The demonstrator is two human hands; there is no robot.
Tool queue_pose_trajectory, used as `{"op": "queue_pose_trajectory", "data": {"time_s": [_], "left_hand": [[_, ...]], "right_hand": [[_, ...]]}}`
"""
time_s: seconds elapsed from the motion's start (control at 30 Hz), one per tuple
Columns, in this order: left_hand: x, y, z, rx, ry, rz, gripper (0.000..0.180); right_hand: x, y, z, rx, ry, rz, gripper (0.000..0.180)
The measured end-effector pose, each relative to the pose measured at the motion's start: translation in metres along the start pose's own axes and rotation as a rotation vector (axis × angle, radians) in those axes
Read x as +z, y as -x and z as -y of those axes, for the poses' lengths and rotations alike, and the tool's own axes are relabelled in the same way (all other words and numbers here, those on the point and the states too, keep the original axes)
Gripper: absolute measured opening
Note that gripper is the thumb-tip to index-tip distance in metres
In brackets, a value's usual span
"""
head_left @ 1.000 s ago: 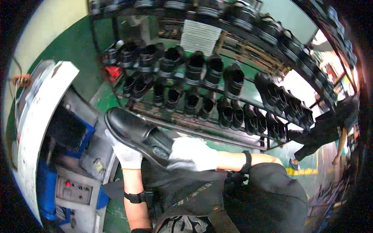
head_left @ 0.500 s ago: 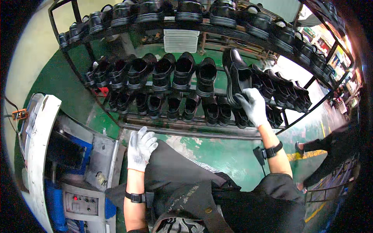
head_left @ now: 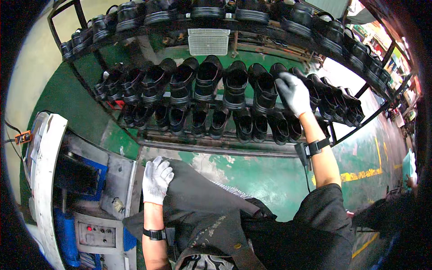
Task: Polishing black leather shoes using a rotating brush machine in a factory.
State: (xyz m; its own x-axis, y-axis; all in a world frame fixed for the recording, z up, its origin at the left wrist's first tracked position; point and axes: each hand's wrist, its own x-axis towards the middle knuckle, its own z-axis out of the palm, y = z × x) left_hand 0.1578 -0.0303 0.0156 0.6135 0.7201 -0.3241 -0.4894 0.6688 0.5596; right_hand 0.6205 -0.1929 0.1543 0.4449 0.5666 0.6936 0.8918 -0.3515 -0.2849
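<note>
Right hand [head_left: 293,93] in a white glove, reaching up to the metal shoe rack [head_left: 216,146], fingers curled over the top of a black shoe [head_left: 280,74] on the middle row. That shoe standing in line with the other black shoes [head_left: 207,81] on the same row, toes pointing down, touching the shoe next to it. Cannot tell if the fingers pinch the shoe or only rest on it. Left hand [head_left: 156,180], also in a white glove, hanging low in front of the rack, holding nothing, fingers loosely bent and close together, resting beside a dark apron [head_left: 202,211]. Black bands on both wrists. More black shoes on the lower row [head_left: 225,123] of the rack, and still more on the top row [head_left: 202,11]. A white plastic basket [head_left: 208,41] hanging under the top row. Left of the rack, a grey and blue machine [head_left: 90,198] with small buttons. Below the rack, a green floor [head_left: 261,173] with worn paint.
</note>
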Motion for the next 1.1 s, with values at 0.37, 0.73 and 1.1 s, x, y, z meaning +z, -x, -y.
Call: {"op": "queue_pose_trajectory", "data": {"time_s": [0.37, 0.73, 1.1], "left_hand": [[-0.016, 0.001, 0.003, 0.004, 0.063, 0.063, 0.044], [-0.022, 0.004, -0.001, -0.043, 0.100, 0.132, 0.042], [-0.039, 0.031, -0.029, 0.281, 0.573, 0.148, 0.062]], "right_hand": [[-0.007, 0.048, -0.011, 0.165, 0.396, 0.677, 0.043], [0.041, 0.205, 0.085, -0.269, -0.396, 0.501, 0.016], [0.092, 0.155, 0.350, -0.809, -0.627, 1.358, 0.039]]}}
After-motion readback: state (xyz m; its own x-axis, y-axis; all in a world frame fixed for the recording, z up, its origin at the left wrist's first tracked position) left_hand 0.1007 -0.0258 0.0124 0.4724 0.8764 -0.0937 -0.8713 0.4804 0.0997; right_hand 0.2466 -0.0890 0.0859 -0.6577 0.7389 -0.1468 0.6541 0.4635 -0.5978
